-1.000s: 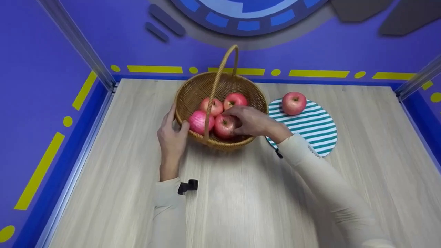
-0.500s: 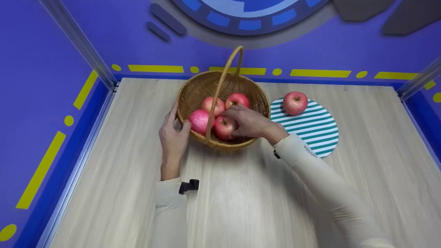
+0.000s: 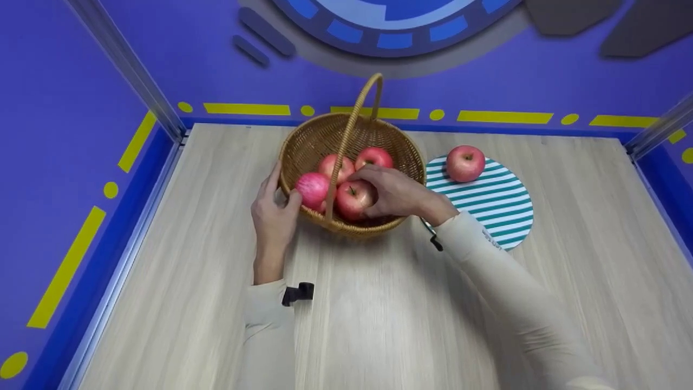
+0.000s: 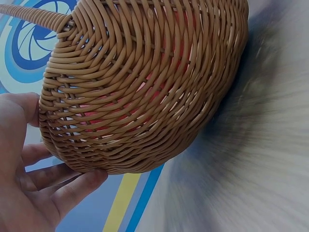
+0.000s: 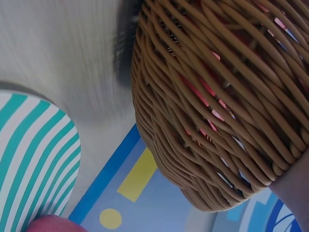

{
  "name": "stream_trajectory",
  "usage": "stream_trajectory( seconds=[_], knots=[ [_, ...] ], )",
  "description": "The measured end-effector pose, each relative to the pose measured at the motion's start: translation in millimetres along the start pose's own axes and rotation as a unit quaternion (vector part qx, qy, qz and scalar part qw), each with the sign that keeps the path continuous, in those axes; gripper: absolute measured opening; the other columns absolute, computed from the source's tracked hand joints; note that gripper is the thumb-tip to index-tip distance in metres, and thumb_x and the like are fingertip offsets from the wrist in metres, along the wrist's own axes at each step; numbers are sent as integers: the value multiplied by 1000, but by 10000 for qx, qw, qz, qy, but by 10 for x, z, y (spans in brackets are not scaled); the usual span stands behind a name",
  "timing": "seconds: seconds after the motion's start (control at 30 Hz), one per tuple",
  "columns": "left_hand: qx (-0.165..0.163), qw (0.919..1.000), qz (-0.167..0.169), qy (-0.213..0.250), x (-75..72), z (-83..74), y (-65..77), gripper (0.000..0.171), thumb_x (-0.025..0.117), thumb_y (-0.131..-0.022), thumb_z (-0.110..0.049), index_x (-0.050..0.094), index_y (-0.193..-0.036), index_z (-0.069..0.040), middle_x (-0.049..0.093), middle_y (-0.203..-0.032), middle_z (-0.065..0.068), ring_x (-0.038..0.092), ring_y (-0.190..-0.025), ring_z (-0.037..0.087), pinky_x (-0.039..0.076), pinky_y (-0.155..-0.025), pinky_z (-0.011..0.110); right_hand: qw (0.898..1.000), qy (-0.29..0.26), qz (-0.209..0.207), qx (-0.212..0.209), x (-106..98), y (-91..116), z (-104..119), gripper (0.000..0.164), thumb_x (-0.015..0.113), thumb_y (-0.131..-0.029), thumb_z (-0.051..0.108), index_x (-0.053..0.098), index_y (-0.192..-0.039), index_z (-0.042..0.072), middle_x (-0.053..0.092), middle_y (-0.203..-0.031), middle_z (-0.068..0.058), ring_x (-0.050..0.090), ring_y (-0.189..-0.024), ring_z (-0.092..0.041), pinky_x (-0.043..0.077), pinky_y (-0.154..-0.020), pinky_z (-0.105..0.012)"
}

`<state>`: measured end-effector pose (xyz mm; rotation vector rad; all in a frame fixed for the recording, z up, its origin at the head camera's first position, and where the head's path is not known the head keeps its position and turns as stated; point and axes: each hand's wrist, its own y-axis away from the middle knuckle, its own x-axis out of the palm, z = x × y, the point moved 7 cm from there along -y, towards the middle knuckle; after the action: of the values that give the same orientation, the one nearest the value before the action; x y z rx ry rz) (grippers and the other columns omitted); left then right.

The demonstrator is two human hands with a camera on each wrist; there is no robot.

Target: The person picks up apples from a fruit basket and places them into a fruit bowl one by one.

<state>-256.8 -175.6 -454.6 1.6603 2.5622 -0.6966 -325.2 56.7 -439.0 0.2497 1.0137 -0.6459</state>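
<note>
A brown wicker basket [image 3: 303, 142] with a tall arched handle [image 3: 354, 116] stands toward the back of the table, several red apples inside. My left hand [image 3: 273, 216] holds its left rim, thumb at the edge and fingers against the outer weave, as the left wrist view also shows. Inside the basket, my right hand [image 3: 403, 192] grips the front apple [image 3: 353, 200] from its right side, with the thumb low and the fingers over the top. A brighter pink apple [image 3: 312, 189] lies to its left, partly behind the handle. Two more apples, a paler one [image 3: 334, 167] and a red one [image 3: 374, 157], sit behind.
Right of the basket lies a round mat [image 3: 501, 203] with green and white stripes. A single apple [image 3: 465, 163] sits on its back part. Blue-purple panels [image 3: 487, 89] border the wooden table [image 3: 368, 314] at the back and sides.
The basket's handle has shifted slightly right and the basket has turned a little. The pink apple has rolled slightly left. Both hands keep their holds.
</note>
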Motion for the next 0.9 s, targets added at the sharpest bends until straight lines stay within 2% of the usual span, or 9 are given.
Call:
stream_trajectory(
  seconds=[0.27,0.5,0.73,0.9],
  knots=[
    [-4,10000,-32,-36,-4,1,-11,64,66,-90,-6,58,-153,-6,58,-150,19,58,-135,33,51,-106,55,9995,-160,-244,-82,-117,42,23,69,89,-81,22,62,-141,3,64,-137,-12,60,-123,-29,49,-107,-46],
    [27,9995,-55,-317,-22,-14,-3,64,67,-90,-7,57,-153,-5,60,-148,19,61,-131,32,50,-109,48,9980,-415,-467,57,-183,111,14,70,91,-83,26,61,-143,6,63,-140,-11,59,-126,-27,49,-109,-48],
    [-29,9992,-74,-381,-25,1,0,63,67,-91,-7,56,-153,-3,61,-147,19,62,-130,32,49,-109,45,9925,-664,-1026,35,-272,239,29,71,90,-84,25,60,-146,9,61,-143,-6,57,-128,-23,49,-108,-48],
    [-2,9994,-85,-338,-32,-9,2,63,67,-91,-6,56,-153,-2,62,-146,20,63,-129,33,48,-110,46,9813,-1122,-1561,101,-353,356,32,71,92,-83,25,61,-146,11,61,-140,-3,57,-125,-19,48,-108,-47]
  ],
)
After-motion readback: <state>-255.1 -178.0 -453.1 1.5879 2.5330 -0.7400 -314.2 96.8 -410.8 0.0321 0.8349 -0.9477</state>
